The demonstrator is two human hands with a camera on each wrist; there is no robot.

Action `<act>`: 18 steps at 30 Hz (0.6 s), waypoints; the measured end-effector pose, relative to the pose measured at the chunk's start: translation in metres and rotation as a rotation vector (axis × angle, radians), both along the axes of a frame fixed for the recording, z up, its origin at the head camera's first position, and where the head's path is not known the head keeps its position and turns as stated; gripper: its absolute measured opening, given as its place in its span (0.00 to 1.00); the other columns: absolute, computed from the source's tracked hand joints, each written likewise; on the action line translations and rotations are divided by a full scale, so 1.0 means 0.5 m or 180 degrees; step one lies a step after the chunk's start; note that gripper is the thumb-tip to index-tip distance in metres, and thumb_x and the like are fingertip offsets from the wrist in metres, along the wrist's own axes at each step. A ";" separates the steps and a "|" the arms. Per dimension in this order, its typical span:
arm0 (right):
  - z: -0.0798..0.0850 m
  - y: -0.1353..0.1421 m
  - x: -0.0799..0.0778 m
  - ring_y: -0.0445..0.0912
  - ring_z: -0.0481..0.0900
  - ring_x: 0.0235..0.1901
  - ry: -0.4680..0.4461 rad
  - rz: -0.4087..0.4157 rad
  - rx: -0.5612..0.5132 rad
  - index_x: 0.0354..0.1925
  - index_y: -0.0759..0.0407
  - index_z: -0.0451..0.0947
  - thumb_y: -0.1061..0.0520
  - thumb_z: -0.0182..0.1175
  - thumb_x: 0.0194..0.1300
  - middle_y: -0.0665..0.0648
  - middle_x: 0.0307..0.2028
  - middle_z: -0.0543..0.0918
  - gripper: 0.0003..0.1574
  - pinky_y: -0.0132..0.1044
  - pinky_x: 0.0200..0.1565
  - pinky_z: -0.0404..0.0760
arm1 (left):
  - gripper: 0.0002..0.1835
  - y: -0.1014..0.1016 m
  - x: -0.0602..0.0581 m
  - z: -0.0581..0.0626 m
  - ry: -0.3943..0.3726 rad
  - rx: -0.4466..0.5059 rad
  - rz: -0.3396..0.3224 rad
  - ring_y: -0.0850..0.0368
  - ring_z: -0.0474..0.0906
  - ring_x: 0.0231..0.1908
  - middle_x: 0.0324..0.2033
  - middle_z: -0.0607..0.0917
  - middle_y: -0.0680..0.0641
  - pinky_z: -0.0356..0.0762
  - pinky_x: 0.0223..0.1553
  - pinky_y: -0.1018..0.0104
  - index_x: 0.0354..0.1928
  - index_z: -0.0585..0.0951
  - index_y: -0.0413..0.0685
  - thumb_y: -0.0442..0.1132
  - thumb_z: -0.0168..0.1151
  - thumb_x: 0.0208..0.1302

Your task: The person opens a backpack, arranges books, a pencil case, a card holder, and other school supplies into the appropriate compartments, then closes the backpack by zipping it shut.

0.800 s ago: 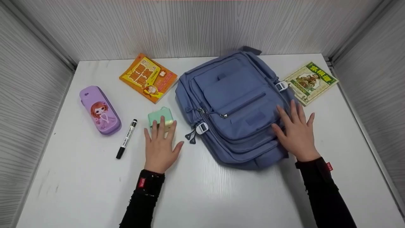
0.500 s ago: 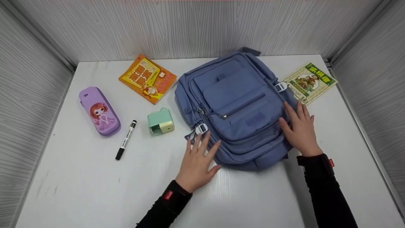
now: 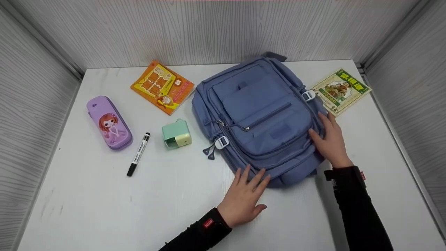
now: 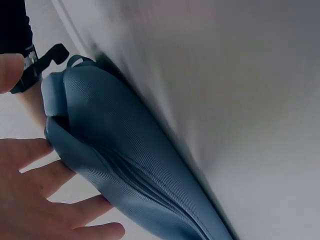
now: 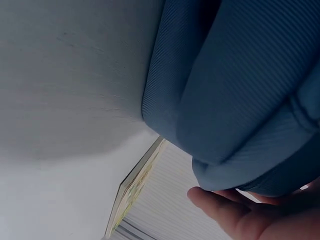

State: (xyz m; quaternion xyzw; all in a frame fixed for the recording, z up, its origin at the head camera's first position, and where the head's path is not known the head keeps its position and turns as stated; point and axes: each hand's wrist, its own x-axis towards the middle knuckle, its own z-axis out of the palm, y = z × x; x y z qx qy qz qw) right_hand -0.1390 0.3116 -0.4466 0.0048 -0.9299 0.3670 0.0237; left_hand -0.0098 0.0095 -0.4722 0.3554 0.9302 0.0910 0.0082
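A blue-grey backpack point(image 3: 258, 104) lies on the white table, front pocket up and tilted to the right. My left hand point(image 3: 241, 200) reaches over its bottom edge, fingers spread and straight. In the left wrist view the fingers point(image 4: 60, 175) lie along the rounded bottom, beside a zipper seam. My right hand point(image 3: 331, 143) rests against the backpack's lower right side, thumb towards the front panel. The right wrist view shows one finger point(image 5: 215, 205) extended by the fabric, while other fingers are partly hidden by the bag.
Left of the backpack lie a mint-green pencil sharpener point(image 3: 176, 134), a black-and-white marker point(image 3: 138, 155), a purple pencil case point(image 3: 109, 123) and an orange book point(image 3: 162, 87). A green-and-cream book point(image 3: 343, 90) lies partly behind the bag's right side. Grey panels point(image 3: 191, 31) enclose the back and sides.
My left hand has moved right, from over the pencil sharpener to the backpack's bottom edge. My right hand has slid slightly outward along the bag's side.
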 end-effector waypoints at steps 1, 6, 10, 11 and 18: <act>0.000 0.002 -0.003 0.73 0.44 0.75 -0.0008 0.0006 0.0021 0.75 0.66 0.55 0.52 0.55 0.71 0.77 0.76 0.44 0.41 0.67 0.73 0.48 | 0.42 0.005 0.001 -0.001 -0.0001 -0.0021 -0.0020 0.34 0.59 0.73 0.75 0.64 0.46 0.61 0.72 0.40 0.76 0.60 0.52 0.62 0.59 0.66; -0.003 0.013 -0.024 0.73 0.48 0.75 -0.0034 0.0078 0.0130 0.75 0.66 0.54 0.53 0.55 0.71 0.76 0.76 0.47 0.41 0.66 0.73 0.51 | 0.44 0.031 0.003 -0.002 0.0026 -0.0057 -0.0116 0.31 0.61 0.72 0.74 0.66 0.46 0.62 0.72 0.40 0.76 0.61 0.48 0.64 0.59 0.65; -0.004 0.019 -0.044 0.73 0.49 0.74 -0.0064 0.0187 0.0205 0.76 0.65 0.53 0.53 0.54 0.72 0.75 0.76 0.47 0.41 0.66 0.73 0.52 | 0.46 0.052 0.004 -0.003 -0.0026 -0.0037 -0.0153 0.29 0.62 0.71 0.74 0.66 0.45 0.62 0.71 0.40 0.76 0.61 0.46 0.65 0.59 0.63; -0.004 0.020 -0.050 0.73 0.48 0.75 -0.0077 0.0214 0.0222 0.76 0.65 0.53 0.53 0.54 0.73 0.75 0.76 0.47 0.41 0.66 0.73 0.52 | 0.46 0.057 0.004 -0.003 -0.0035 -0.0038 -0.0162 0.29 0.62 0.71 0.74 0.66 0.45 0.63 0.71 0.41 0.76 0.61 0.46 0.65 0.59 0.63; 0.009 0.017 -0.086 0.70 0.45 0.76 -0.0315 0.0427 0.0376 0.75 0.66 0.55 0.50 0.51 0.76 0.72 0.78 0.43 0.38 0.62 0.75 0.50 | 0.48 0.085 0.000 -0.006 0.0009 -0.0115 -0.0200 0.29 0.62 0.70 0.75 0.64 0.44 0.65 0.70 0.42 0.76 0.59 0.45 0.67 0.58 0.63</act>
